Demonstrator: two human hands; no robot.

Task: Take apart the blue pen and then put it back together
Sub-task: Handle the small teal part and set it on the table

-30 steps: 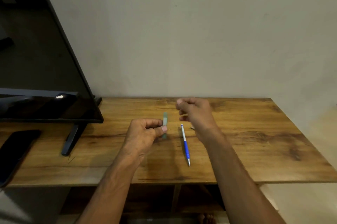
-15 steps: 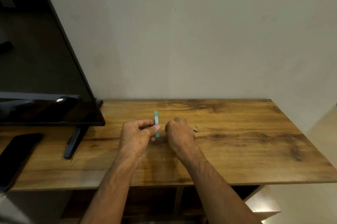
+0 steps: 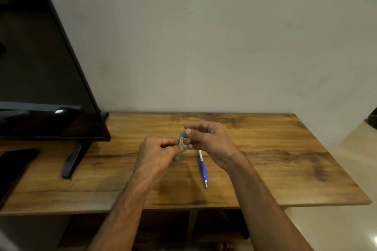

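While the left hand pinched a teal tube upright, the right hand curled its fingertips beside its top. Whether they held anything, I couldn't tell. A blue pen lay on the bench.

Single head-worn view, angled forward and down over a wooden table against a wall, fairly close.

Left hand pinches the pen barrel over the table; right hand just right of it, pen refill lying below-right.
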